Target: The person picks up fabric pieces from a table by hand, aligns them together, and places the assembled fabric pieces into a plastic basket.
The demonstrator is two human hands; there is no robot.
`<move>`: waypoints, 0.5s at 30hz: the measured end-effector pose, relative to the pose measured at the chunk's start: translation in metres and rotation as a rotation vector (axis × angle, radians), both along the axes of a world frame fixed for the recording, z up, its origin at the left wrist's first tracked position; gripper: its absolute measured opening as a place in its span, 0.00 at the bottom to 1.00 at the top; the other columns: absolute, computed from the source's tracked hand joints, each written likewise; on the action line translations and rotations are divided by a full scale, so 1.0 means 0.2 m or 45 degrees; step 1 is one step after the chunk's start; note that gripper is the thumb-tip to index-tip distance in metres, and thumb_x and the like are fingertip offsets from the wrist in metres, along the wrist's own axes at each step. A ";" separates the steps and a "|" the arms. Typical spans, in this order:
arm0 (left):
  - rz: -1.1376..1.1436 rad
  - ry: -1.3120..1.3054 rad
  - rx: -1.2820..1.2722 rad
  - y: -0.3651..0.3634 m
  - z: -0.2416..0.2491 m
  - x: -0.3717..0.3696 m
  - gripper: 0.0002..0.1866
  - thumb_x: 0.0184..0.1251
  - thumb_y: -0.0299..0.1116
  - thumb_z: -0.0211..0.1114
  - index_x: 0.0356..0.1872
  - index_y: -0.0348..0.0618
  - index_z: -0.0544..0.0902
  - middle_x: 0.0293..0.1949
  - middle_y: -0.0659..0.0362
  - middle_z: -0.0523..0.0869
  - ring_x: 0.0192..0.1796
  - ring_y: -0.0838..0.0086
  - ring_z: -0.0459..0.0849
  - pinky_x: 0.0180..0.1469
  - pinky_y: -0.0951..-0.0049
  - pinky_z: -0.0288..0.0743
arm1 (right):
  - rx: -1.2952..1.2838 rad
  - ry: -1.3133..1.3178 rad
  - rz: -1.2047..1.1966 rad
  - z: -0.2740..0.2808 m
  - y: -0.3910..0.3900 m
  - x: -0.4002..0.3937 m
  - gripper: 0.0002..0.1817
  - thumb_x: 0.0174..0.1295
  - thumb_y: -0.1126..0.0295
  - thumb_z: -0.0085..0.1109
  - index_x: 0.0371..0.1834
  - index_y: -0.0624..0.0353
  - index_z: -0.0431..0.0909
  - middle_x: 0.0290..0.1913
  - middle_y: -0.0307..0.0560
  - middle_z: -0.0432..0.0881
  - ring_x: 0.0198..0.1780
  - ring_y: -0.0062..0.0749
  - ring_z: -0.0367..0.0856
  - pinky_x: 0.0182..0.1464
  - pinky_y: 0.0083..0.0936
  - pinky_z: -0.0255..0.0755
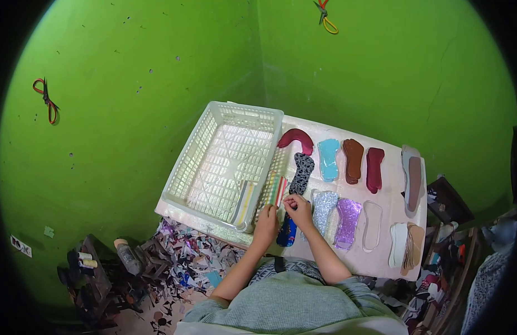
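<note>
— Pinching, are they? What's in those fingers?

— Both: left hand [267, 219] and right hand [298, 209] closed together on a striped sole-shaped strip [277, 190], flat and stiff, at the counter's [387, 192] near edge beside the basket.

— Textures?

— Glittery silver sole [324, 211] at three o'clock; lattice plastic basket [222, 162] at ten. Bare counter shows only toward four o'clock.

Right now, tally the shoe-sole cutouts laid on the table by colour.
Maroon cutouts: 2
Light blue cutout: 1
Brown cutouts: 2
Black patterned cutout: 1
Silver glitter cutout: 1
Purple glitter cutout: 1
Clear cutout: 1
Dark blue cutout: 1
Total: 10 laid out; the stacks at the table's right edge are not counted.
</note>
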State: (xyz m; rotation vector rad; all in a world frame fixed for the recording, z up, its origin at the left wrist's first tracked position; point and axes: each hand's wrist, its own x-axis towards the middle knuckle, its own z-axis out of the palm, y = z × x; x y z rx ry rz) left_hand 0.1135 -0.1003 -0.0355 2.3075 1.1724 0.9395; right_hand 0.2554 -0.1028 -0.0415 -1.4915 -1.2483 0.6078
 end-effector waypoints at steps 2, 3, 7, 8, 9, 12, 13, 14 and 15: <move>-0.017 0.076 -0.109 0.01 -0.09 -0.01 0.19 0.54 0.21 0.55 0.48 0.34 0.67 0.50 0.38 0.70 0.52 0.45 0.70 0.55 0.56 0.67 | 0.010 -0.042 0.019 0.00 -0.02 0.01 0.05 0.50 0.78 0.61 0.31 0.61 0.78 0.28 0.44 0.78 0.29 0.23 0.79 0.33 0.17 0.73; 0.011 0.186 -0.096 0.02 -0.13 -0.01 0.22 0.51 0.20 0.55 0.51 0.33 0.66 0.53 0.37 0.68 0.54 0.44 0.69 0.57 0.57 0.66 | 0.009 -0.044 0.018 0.00 -0.02 0.02 0.05 0.49 0.77 0.61 0.31 0.61 0.78 0.28 0.43 0.79 0.28 0.23 0.79 0.33 0.18 0.73; 0.058 0.401 -0.136 0.05 -0.24 -0.01 0.26 0.49 0.21 0.58 0.54 0.34 0.64 0.57 0.37 0.65 0.57 0.44 0.67 0.58 0.57 0.65 | -0.052 -0.064 0.010 0.00 -0.03 0.03 0.05 0.49 0.76 0.62 0.30 0.59 0.79 0.27 0.43 0.79 0.28 0.23 0.78 0.33 0.18 0.73; 0.067 0.410 -0.135 0.06 -0.27 -0.01 0.25 0.50 0.22 0.58 0.53 0.34 0.65 0.56 0.37 0.66 0.56 0.44 0.68 0.57 0.57 0.65 | -0.048 -0.064 0.007 -0.01 -0.03 0.03 0.05 0.49 0.76 0.62 0.30 0.59 0.79 0.27 0.43 0.79 0.28 0.23 0.78 0.33 0.18 0.73; 0.067 0.411 -0.132 0.07 -0.29 -0.02 0.25 0.50 0.22 0.58 0.53 0.34 0.65 0.56 0.37 0.66 0.56 0.44 0.68 0.57 0.57 0.65 | -0.053 -0.063 0.011 -0.01 -0.04 0.03 0.05 0.49 0.76 0.62 0.30 0.59 0.79 0.27 0.42 0.79 0.28 0.23 0.78 0.33 0.18 0.73; 0.070 0.426 -0.186 0.07 -0.31 -0.01 0.23 0.49 0.21 0.59 0.50 0.35 0.67 0.51 0.37 0.70 0.53 0.45 0.71 0.54 0.56 0.67 | -0.077 -0.069 0.021 -0.01 -0.04 0.03 0.05 0.49 0.76 0.62 0.30 0.60 0.78 0.27 0.42 0.78 0.28 0.23 0.78 0.33 0.18 0.73; 0.065 0.397 -0.195 0.08 -0.31 -0.01 0.21 0.50 0.21 0.59 0.48 0.35 0.68 0.48 0.37 0.72 0.51 0.46 0.72 0.53 0.56 0.68 | -0.095 -0.078 0.028 -0.02 -0.05 0.02 0.05 0.49 0.75 0.62 0.30 0.60 0.78 0.27 0.43 0.78 0.28 0.23 0.78 0.33 0.18 0.73; 0.060 0.367 -0.206 0.08 -0.30 0.00 0.19 0.50 0.20 0.59 0.46 0.35 0.69 0.46 0.38 0.73 0.49 0.46 0.73 0.51 0.56 0.68 | -0.098 -0.077 0.029 -0.02 -0.05 0.02 0.05 0.49 0.75 0.62 0.30 0.60 0.78 0.27 0.43 0.78 0.28 0.23 0.78 0.33 0.18 0.73; 0.061 0.368 -0.210 0.08 -0.30 -0.01 0.19 0.50 0.20 0.59 0.46 0.35 0.69 0.46 0.38 0.73 0.49 0.46 0.73 0.51 0.56 0.68 | -0.084 -0.077 0.043 -0.03 -0.04 0.02 0.05 0.50 0.75 0.62 0.30 0.60 0.78 0.27 0.43 0.78 0.28 0.23 0.78 0.33 0.18 0.73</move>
